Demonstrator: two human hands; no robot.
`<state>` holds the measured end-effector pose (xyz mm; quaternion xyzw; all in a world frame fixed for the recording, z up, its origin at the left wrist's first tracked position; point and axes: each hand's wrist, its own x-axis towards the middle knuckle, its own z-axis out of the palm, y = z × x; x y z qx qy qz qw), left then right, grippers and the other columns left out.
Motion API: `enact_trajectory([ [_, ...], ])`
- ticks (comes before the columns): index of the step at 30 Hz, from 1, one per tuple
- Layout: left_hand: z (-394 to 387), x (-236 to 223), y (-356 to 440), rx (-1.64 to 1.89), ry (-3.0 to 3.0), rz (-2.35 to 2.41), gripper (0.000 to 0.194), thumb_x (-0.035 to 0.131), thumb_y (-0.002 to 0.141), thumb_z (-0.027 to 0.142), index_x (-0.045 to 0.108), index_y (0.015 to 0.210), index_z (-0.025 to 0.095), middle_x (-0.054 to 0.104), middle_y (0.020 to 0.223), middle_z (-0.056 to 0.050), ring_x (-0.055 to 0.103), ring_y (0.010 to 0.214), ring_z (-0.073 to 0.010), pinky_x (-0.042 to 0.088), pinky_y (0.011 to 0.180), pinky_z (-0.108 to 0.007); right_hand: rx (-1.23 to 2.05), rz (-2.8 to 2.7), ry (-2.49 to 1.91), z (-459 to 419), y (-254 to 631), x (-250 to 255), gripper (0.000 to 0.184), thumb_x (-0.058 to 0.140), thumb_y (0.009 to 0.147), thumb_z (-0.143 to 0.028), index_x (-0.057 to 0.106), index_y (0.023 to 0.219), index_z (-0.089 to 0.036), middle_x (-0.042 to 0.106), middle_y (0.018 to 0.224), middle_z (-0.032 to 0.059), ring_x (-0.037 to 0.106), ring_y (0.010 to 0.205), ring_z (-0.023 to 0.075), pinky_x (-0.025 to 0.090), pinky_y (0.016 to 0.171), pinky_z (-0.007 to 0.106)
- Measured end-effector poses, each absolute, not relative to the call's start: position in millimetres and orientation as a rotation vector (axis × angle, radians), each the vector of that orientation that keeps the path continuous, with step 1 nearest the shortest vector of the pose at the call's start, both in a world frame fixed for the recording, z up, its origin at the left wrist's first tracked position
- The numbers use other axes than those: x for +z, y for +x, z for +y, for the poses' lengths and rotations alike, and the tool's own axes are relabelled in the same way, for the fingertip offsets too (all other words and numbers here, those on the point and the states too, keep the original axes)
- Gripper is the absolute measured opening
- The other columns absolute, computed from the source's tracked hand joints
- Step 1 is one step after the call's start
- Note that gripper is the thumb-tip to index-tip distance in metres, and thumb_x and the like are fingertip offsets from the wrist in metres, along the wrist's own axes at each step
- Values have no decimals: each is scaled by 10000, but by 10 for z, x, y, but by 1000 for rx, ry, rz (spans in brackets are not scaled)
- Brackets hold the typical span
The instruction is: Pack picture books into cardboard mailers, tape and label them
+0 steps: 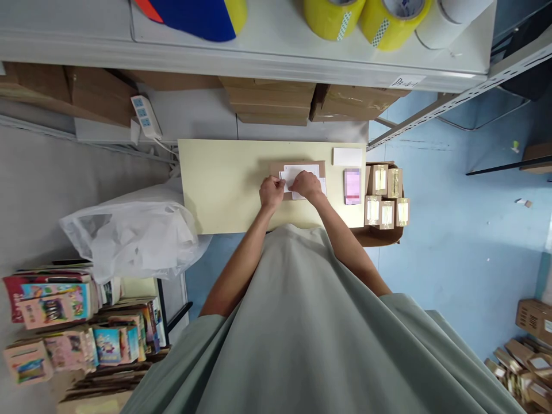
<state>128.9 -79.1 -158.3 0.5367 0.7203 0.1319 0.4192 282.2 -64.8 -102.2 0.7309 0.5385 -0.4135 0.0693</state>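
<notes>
A flat brown cardboard piece lies on the pale yellow table in front of me. White paper sheets rest on the cardboard, partly overlapping. At their left edge, my left hand is closed in a pinch on the white paper. My right hand bends over the middle of the paper with its fingers curled down against it. Those fingertips are hidden, so I cannot make out what they hold. Right of the cardboard lie a pink-purple printed card and a white rectangular block or stack.
Above the table runs a shelf with yellow tape rolls. An open carton of small boxes stands at the right table edge. To the left are a white plastic bag, a power strip and stacked books.
</notes>
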Motion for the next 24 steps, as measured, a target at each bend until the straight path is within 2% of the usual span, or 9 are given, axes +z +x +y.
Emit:
enact_trajectory([
  [3, -803, -1567, 1298, 316, 1371, 1815, 159, 670, 1016, 327, 701, 884, 245, 812, 1079, -121, 747, 1105, -306, 549, 1029, -440, -1257, 1615, 2260, -577, 2834, -1059, 182, 898, 915, -356, 834, 936, -188, 850, 993, 153, 812, 1105, 343, 650, 1023, 449],
  [7, -809, -1546, 1300, 318, 1375, 1821, 155, 669, 1021, 314, 713, 891, 242, 809, 1074, -123, 747, 1093, -308, 541, 1030, -441, -1275, 1625, 2354, -515, 2817, -1130, 331, 808, 989, -492, 827, 890, -177, 836, 895, 157, 807, 1053, 351, 640, 1028, 473],
  [14, -801, -1513, 1295, 281, 1408, 1818, 196, 685, 1031, 313, 717, 853, 236, 815, 1000, -99, 753, 1090, -283, 527, 991, -379, -1184, 1577, 2421, -462, 2704, -1222, 582, 725, 1033, -705, 822, 1073, -133, 841, 1003, 205, 792, 1161, 385, 622, 1065, 492],
  [20, -791, -1486, 1257, 250, 1414, 1839, 191, 722, 1011, 304, 717, 837, 225, 824, 976, -85, 762, 1020, -273, 542, 966, -376, -1194, 1587, 2410, -442, 2710, -1287, 615, 709, 1040, -724, 825, 1096, -123, 848, 1030, 206, 800, 1140, 369, 634, 1039, 470],
  [24, -792, -1509, 1164, 294, 1288, 1779, 144, 844, 878, 217, 704, 842, 224, 806, 927, -48, 754, 940, -238, 561, 933, -352, -1193, 1598, 2406, -433, 2726, -1329, 569, 740, 1035, -683, 831, 1102, -125, 850, 1050, 205, 805, 1133, 367, 642, 1026, 473],
])
